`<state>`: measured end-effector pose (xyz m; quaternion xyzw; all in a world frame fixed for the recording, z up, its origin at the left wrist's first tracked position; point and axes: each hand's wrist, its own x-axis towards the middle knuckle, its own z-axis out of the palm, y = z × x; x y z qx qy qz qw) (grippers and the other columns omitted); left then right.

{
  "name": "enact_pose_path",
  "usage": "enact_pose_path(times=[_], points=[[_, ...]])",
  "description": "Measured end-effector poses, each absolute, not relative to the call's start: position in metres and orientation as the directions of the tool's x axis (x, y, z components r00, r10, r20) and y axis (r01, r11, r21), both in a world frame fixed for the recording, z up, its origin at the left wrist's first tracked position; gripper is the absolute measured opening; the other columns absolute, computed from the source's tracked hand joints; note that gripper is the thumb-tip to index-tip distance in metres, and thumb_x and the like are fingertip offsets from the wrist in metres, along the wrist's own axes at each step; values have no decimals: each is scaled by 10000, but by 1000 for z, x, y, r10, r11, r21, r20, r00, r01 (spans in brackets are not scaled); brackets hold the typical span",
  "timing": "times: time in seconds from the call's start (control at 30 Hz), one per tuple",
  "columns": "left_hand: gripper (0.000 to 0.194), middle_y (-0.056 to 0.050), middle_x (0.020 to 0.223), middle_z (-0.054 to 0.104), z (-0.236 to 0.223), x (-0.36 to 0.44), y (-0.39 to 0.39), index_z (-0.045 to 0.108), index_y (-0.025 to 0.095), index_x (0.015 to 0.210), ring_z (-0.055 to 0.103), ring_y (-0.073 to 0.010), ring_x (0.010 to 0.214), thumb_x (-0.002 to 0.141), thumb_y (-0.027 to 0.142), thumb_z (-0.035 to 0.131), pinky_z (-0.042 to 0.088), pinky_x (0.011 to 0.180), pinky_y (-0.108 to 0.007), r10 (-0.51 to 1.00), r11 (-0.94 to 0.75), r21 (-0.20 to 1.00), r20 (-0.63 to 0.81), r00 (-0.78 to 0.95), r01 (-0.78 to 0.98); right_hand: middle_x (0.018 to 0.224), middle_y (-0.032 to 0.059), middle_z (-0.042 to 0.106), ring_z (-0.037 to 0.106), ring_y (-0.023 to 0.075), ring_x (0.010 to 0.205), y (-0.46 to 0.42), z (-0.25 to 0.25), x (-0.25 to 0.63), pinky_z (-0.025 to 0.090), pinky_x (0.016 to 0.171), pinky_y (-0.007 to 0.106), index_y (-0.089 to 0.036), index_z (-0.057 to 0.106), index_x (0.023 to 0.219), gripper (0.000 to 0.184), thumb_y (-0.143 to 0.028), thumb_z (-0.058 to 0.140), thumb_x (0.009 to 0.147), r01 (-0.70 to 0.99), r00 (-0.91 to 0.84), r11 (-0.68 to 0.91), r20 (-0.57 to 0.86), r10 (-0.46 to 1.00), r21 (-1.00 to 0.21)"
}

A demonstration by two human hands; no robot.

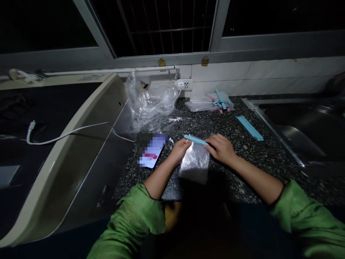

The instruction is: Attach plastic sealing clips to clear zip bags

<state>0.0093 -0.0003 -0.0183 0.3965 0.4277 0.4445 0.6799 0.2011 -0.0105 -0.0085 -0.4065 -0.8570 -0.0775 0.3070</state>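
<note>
A light-blue bag sealing clip (196, 139) lies across the top edge of a clear plastic bag (194, 165), which hangs down toward me over the dark counter. My left hand (180, 149) is closed on the clip's left end, thumb on top, just below its rounded tip. At the other end, my right hand (221, 148) pinches the clip between thumb and fingers. Whether the clip is fully locked over the bag I cannot tell. Several matching blue clips (249, 128) lie side by side to the right, apart from my hands.
Left of my hands lies a lit phone (153, 150). Crumpled clear plastic (153, 102) sits behind it, near a wall socket (186, 85) with a white charger cable. Bagged blue and pink clips (221, 100) lie at the back. A metal sink (304, 133) is at right.
</note>
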Motion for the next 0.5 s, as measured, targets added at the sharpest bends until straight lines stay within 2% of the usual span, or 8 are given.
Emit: enact_pose_path(times=[0.17,0.37,0.5], points=[[266,18,557,592,-15,9,-2,574,143,639,502,-106,507,540,350,709,368,547,-231,946,290,915,-228,231,-282,806,68,660,526,179,742,-10,-9,201,413,690,304,-171,648,890,208,-304,489,876,751,-476,651,593,650,-110],[422,25,516,548,-19,8,-2,520,150,581,455,-90,476,531,517,723,328,513,-227,964,227,935,-176,200,-274,813,69,655,527,186,753,-11,-9,200,407,690,318,-185,653,899,225,-322,476,879,762,-491,641,564,664,-91],[438,27,533,546,-21,9,-2,540,147,598,459,-92,500,528,537,727,338,527,-226,973,192,946,-148,179,-260,812,68,651,527,190,767,-12,-9,199,401,694,323,-189,652,897,221,-323,477,875,762,-497,644,568,656,-76]])
